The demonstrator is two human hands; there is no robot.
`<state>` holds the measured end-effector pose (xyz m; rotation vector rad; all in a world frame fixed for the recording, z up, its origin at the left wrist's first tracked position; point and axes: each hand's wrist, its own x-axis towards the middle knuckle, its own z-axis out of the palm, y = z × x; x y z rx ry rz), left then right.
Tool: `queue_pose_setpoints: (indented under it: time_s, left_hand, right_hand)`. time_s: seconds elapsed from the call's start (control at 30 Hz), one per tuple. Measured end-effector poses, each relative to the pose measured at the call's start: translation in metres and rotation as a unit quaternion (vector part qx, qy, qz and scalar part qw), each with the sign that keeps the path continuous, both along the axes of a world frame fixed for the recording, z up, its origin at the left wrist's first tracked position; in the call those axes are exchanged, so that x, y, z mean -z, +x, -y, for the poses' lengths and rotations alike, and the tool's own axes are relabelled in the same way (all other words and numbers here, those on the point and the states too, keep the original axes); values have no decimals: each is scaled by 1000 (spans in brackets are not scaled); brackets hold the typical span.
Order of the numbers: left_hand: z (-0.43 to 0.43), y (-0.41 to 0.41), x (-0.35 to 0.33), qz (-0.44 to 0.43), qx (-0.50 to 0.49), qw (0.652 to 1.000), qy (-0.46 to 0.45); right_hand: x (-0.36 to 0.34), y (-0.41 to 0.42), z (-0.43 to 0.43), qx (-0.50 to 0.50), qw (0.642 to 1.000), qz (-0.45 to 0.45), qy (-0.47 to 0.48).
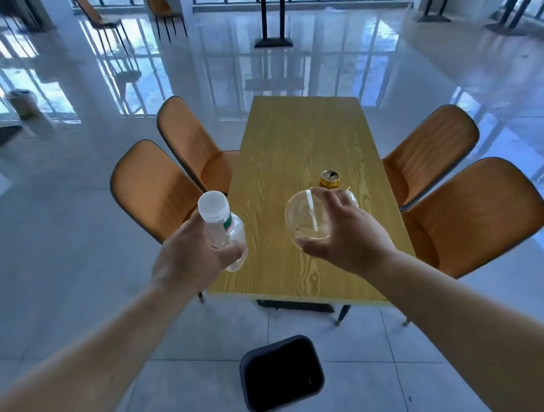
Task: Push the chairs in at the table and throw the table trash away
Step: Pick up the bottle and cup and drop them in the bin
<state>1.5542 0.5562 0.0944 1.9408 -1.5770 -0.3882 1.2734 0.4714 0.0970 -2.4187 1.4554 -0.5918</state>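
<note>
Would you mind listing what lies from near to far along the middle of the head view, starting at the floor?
Black bin → near table edge → clear cup in the right hand → gold can → far table by the windows.

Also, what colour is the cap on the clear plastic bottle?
White cap on the clear plastic bottle, seen in the head view.

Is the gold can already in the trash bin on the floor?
No, the gold can stands upright on the table, far from the black bin on the floor.
</note>
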Motion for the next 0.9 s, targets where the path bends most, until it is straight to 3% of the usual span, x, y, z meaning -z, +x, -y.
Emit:
queue_pose_setpoints:
  time_s: [0.2,0.33,0.47,0.7,0.9]
  left_hand:
    - [-59,3,-18,3,25,1000,-10]
    - [-78,-3,10,-8,28,1000,4]
    - [-95,-14,88,-17,23,997,74]
    - [-107,-17,285,-76,52,969,230]
    - [-88,-20,394,-18,-21,971,237]
  right_hand:
    - [-26,4,-70,16,1000,-9,-16]
    - [2,6,-91,24,1000,-2,1]
    - [88,8,-105,28,998,0,58]
    - [312,-7,-117,23,981,-53,184]
    - [427,-10,-98,57,972,-90,207]
